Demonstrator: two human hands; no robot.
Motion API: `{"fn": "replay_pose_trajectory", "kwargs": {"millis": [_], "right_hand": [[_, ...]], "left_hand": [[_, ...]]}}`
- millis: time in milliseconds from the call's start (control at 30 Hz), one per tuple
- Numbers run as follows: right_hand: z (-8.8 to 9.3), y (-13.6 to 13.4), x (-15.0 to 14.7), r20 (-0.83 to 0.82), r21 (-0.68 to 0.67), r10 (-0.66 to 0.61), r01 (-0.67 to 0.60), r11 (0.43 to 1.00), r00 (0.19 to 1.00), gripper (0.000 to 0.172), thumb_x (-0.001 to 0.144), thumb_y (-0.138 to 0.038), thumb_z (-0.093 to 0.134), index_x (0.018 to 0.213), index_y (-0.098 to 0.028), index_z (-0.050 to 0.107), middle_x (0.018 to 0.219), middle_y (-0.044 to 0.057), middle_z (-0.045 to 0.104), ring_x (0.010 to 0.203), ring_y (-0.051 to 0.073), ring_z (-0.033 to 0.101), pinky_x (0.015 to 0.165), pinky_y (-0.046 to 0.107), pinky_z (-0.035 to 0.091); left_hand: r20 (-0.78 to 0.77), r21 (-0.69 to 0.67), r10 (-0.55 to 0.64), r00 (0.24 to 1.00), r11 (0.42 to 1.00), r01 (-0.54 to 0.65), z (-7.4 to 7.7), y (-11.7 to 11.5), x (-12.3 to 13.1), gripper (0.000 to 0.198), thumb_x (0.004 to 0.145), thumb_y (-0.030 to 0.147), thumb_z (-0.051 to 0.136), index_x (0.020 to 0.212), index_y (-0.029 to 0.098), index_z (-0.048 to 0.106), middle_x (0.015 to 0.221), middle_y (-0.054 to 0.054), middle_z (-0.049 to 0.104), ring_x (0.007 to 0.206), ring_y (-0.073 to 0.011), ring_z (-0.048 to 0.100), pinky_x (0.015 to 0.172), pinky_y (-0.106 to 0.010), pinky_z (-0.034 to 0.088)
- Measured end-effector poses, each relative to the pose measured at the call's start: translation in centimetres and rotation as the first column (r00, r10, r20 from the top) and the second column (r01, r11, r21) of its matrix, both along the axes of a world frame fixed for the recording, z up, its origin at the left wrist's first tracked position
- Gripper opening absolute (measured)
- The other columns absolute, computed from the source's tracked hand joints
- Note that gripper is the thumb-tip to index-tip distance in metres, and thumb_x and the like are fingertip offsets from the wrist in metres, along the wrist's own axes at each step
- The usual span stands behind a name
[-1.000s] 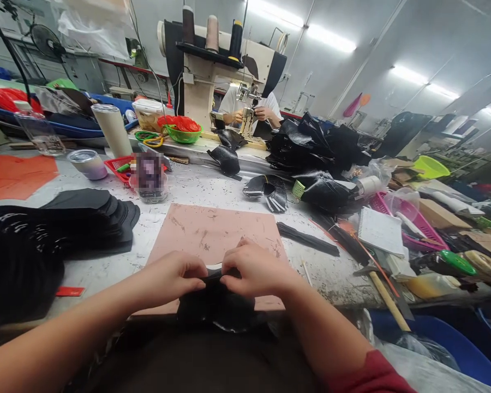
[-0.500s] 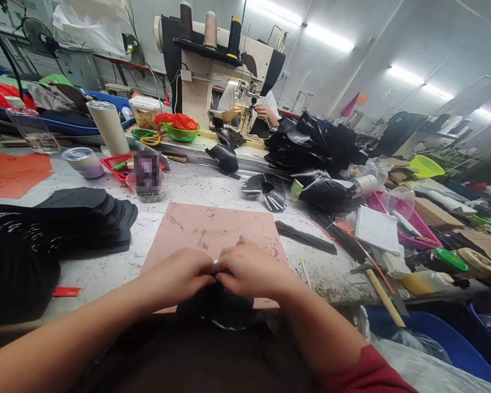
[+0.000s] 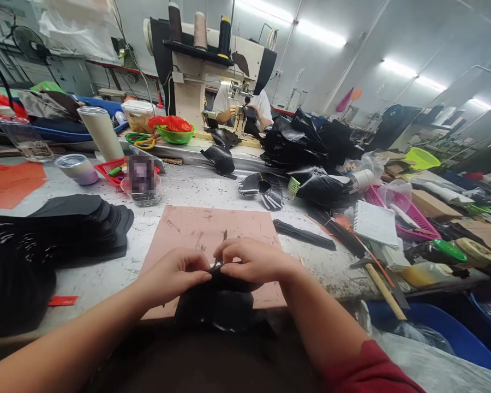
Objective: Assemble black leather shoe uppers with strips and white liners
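Note:
My left hand (image 3: 172, 273) and my right hand (image 3: 253, 260) meet over the near edge of a pink cutting mat (image 3: 213, 232). Both pinch a black leather piece (image 3: 216, 300) that hangs down toward my lap. A thin dark strip (image 3: 222, 244) sticks up from between my right fingertips. Both hands are closed on the piece, thumbs and forefingers almost touching.
A stack of black cut pieces (image 3: 65, 229) lies on the left. A sewing machine (image 3: 204, 71) stands at the back, with another person's hands (image 3: 229, 113) at it. Black leather heaps (image 3: 306, 147), a notebook (image 3: 375, 222), a hammer (image 3: 382, 289) and pink trays (image 3: 417, 221) crowd the right.
My right hand has risen slightly and a thin strip now stands up from its fingers. The view has shifted a little to the right.

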State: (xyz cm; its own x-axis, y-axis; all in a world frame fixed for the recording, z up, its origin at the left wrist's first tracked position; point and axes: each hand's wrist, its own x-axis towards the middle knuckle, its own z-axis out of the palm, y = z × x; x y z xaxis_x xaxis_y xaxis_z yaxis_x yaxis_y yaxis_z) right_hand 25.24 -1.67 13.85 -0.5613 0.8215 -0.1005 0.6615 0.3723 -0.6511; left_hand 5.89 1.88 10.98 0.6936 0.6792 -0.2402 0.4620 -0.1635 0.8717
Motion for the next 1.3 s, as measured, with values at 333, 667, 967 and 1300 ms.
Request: {"fn": "replay_pose_trajectory", "kwargs": {"millis": [333,667,967,1300], "right_hand": [[0.0,0.4,-0.1,-0.16,-0.09,-0.102,0.088,0.992,0.982,0.02,0.076,-0.014,0.055,0.056,-0.015,0.053,0.094,0.003,0.06,0.08,0.011,0.055,0.072,0.023,0.041],[-0.3,-0.6,-1.2,-0.049,0.124,-0.117,0.123,0.985,0.992,0.018,0.075,-0.012,0.048,0.06,-0.015,0.058,0.087,0.003,0.058,0.073,0.011,0.053,0.069,0.024,0.041],[-0.2,-0.9,-0.5,-0.299,0.145,-0.299,0.353,0.924,0.906,0.012,0.07,-0.013,0.051,0.059,-0.018,0.047,0.098,0.003,0.054,0.084,0.014,0.052,0.073,0.027,0.041],[-0.1,-0.9,-1.0,-0.275,0.153,-0.28,0.329,0.932,0.92,0.013,0.072,-0.012,0.054,0.061,-0.017,0.05,0.088,0.002,0.058,0.08,0.012,0.054,0.072,0.026,0.041]], "left_hand": [[0.057,-0.119,-0.077,0.995,0.989,0.084,0.4,0.7,-0.3,0.021,0.068,0.036,0.054,0.074,0.018,0.06,0.069,0.002,0.056,0.067,-0.013,0.049,0.062,-0.023,0.04],[-0.144,0.164,-0.153,0.978,0.971,0.176,1.5,0.7,0.6,0.015,0.069,0.031,0.05,0.062,0.018,0.049,0.058,0.005,0.045,0.058,-0.0113,0.042,0.053,-0.022,0.033],[0.046,-0.026,0.072,0.996,0.997,-0.071,0.7,0.4,0.2,0.029,0.069,0.045,0.055,0.07,0.016,0.057,0.062,0.002,0.052,0.06,-0.0124,0.047,0.053,-0.023,0.039],[-0.064,0.114,-0.084,0.994,0.989,0.091,1.4,0.9,0.1,0.027,0.072,0.038,0.05,0.091,0.019,0.057,0.054,0.008,0.034,0.052,-0.0098,0.036,0.051,-0.022,0.031]]}}
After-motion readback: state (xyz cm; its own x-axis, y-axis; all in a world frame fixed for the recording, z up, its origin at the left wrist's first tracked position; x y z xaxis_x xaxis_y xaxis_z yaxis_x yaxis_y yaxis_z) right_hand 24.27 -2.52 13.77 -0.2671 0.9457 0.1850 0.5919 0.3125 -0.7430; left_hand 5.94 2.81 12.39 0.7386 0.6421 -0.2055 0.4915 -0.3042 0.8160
